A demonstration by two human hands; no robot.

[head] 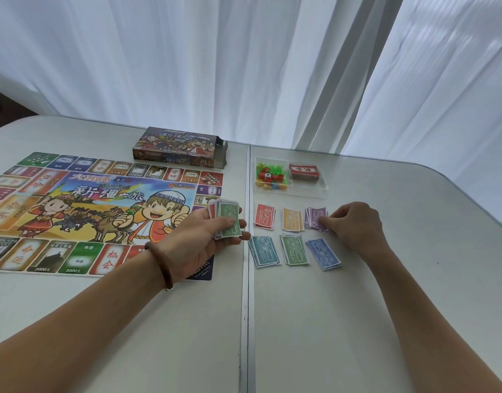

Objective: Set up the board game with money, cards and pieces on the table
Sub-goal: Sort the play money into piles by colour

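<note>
The colourful game board point(82, 211) lies flat on the left half of the table. My left hand point(201, 242) holds a stack of play money point(227, 219), a green note on top, over the board's right edge. Right of the table seam lie sorted piles: red point(264, 217), orange point(292, 219) and purple point(316, 218) behind, teal point(265, 252), green point(295, 249) and blue point(323, 253) in front. My right hand point(354, 225) pinches the right edge of the purple pile. A clear tray point(315, 188) holds small coloured pieces point(269, 174) and a red card deck point(304, 172).
The game box point(178, 147) lies open-ended at the back, behind the board. A seam point(245, 307) splits the white table down the middle. White curtains hang behind. The table's rounded right edge point(488, 199) is close to the piles.
</note>
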